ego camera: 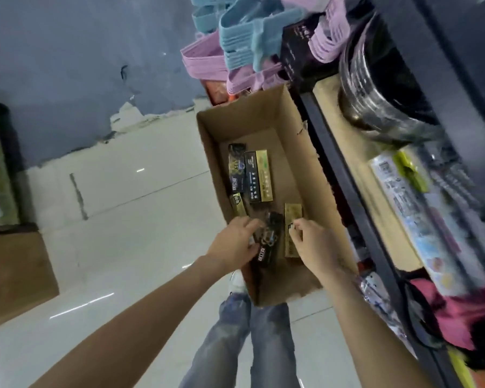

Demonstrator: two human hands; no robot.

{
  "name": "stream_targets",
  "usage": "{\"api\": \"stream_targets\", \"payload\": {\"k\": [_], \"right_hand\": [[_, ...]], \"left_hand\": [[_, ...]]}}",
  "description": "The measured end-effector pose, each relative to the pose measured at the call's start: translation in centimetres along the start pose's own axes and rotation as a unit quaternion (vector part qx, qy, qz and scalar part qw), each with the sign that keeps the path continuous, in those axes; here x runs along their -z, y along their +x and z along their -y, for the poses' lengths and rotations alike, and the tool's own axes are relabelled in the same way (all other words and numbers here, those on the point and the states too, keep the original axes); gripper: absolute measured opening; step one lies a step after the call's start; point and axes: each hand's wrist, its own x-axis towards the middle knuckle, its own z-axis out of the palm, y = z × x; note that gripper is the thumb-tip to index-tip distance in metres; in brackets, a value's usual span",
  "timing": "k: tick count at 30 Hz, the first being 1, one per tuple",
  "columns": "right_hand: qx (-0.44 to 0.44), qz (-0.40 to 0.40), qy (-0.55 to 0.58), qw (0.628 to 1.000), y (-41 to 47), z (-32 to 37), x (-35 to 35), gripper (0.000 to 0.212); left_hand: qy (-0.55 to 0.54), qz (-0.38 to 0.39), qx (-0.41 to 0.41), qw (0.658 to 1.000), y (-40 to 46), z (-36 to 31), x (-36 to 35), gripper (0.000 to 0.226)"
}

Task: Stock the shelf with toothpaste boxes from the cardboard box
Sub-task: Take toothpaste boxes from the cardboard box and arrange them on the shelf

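An open cardboard box (266, 113) stands on the floor beside the shelf (345, 180). Several black and gold toothpaste boxes lie on its bottom; a group (254, 177) sits in the middle. Both my hands reach down into the near end. My left hand (235, 243) is closed around a black toothpaste box (269, 242). My right hand (317, 245) pinches a gold toothpaste box (292, 217) by its edge. The image is tilted and slightly blurred.
The dark-framed shelf on the right holds a black round container (381, 88), packaged goods (412, 208) and a pink item (454, 309). Pink and blue hangers (235, 49) pile behind the box. White tiled floor (129, 219) lies to the left, with a brown carton (14, 273) there. My legs (249, 340) stand below.
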Motion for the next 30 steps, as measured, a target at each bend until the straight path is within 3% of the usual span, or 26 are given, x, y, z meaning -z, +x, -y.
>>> {"api": "stream_targets", "payload": {"k": [2,5,8,11,16,21,25,30], "right_hand": [[-0.007,0.006,-0.020,1.000,4.7,-1.8,-2.9,0.032],[-0.040,0.024,-0.023,0.999,9.7,-4.4,-7.7,0.040],[-0.121,0.064,-0.051,0.989,12.3,-6.4,-12.2,0.069],[-0.187,0.100,-0.048,0.976,13.6,-7.6,-15.8,0.100],[-0.184,0.124,-0.089,0.971,15.1,-8.0,-18.2,0.107],[-0.173,0.097,-0.031,0.980,15.3,-7.1,-16.7,0.104],[-0.178,0.020,0.040,0.983,15.1,-6.6,-15.8,0.104],[-0.179,0.015,0.074,0.981,14.4,-6.7,-15.3,0.086]], "left_hand": [[0.022,0.022,0.015,0.999,5.2,1.3,-2.3,0.050],[0.166,0.092,0.008,0.982,11.5,3.7,-5.5,0.058],[0.327,0.203,-0.078,0.920,15.5,6.5,-8.7,0.068],[0.439,0.255,-0.173,0.844,18.1,9.0,-11.6,0.067],[0.507,0.266,-0.260,0.777,20.3,9.9,-13.8,0.072],[0.521,0.271,-0.294,0.754,21.2,10.6,-14.0,0.068],[0.500,0.236,-0.329,0.765,20.6,12.6,-13.1,0.052],[0.480,0.235,-0.353,0.768,20.2,13.8,-14.2,0.045]]}}
